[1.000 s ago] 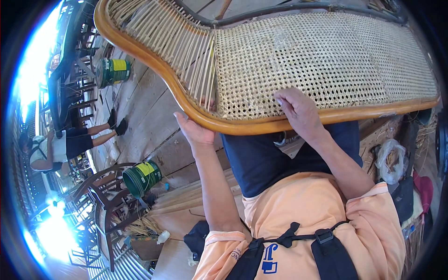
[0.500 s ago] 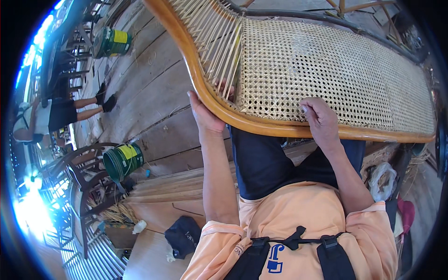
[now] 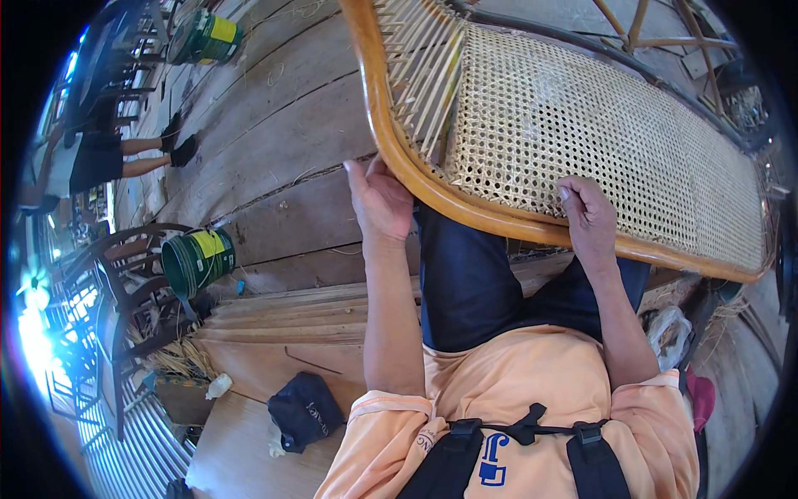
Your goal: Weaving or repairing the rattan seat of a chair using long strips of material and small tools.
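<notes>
Across my lap lies a curved wooden furniture frame (image 3: 490, 220) with a woven cane panel (image 3: 598, 125). At its left end, loose cane strands (image 3: 428, 75) run from the panel to the curved rail. My left hand (image 3: 386, 204) is at the outer side of that curve, palm up, thumb stretched out, its other fingers partly hidden by the rail. My right hand (image 3: 592, 220) is closed in a pinch over the panel's near edge. Whatever its fingertips hold is too small to make out.
Two green buckets (image 3: 199, 259) stand on the plank floor (image 3: 283, 150) to the left, the nearer beside a dark wooden chair (image 3: 112, 324). A person's legs (image 3: 145, 158) show at far left. A dark cap (image 3: 303, 412) and a plastic bag (image 3: 667, 333) lie near me.
The frame and panel have shifted right in view. My left hand's fingertips, formerly showing among the strands inside the rail, have drawn back to its outer side. My right hand keeps its pinch.
</notes>
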The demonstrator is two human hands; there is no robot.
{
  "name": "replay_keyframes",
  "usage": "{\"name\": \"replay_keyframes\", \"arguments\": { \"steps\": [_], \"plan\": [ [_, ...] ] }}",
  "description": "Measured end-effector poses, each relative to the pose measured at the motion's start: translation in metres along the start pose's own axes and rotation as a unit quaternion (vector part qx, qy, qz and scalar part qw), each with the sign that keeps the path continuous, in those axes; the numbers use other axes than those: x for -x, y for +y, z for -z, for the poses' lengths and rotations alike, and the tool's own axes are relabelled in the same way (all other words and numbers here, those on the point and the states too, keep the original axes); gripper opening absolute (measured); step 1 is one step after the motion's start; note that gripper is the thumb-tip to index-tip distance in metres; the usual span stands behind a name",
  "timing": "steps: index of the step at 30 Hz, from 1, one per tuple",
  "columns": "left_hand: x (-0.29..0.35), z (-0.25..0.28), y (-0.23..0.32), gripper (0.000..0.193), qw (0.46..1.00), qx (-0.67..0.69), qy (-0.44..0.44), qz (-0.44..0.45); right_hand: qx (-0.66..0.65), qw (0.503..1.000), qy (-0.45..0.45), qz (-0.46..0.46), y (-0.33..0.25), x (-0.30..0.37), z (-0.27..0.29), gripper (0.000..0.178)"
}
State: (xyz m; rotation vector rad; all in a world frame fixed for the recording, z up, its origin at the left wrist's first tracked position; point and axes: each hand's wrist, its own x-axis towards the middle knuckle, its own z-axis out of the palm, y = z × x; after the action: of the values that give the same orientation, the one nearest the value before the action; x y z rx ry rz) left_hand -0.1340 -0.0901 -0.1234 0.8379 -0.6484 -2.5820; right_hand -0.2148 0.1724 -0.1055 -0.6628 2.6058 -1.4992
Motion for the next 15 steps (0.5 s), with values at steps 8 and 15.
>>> {"name": "replay_keyframes", "arguments": {
  "steps": [8,15],
  "plan": [
    [0.053,0.106,-0.034,0.045,0.921,-0.331,0.198,-0.050,0.028,0.999,-0.016,-0.004,0.005,0.012,-0.004,0.010],
    [0.120,0.135,-0.064,0.071,0.835,-0.512,0.151,0.134,0.060,0.997,0.032,-0.024,0.012,0.015,-0.004,0.021]
  ]
}}
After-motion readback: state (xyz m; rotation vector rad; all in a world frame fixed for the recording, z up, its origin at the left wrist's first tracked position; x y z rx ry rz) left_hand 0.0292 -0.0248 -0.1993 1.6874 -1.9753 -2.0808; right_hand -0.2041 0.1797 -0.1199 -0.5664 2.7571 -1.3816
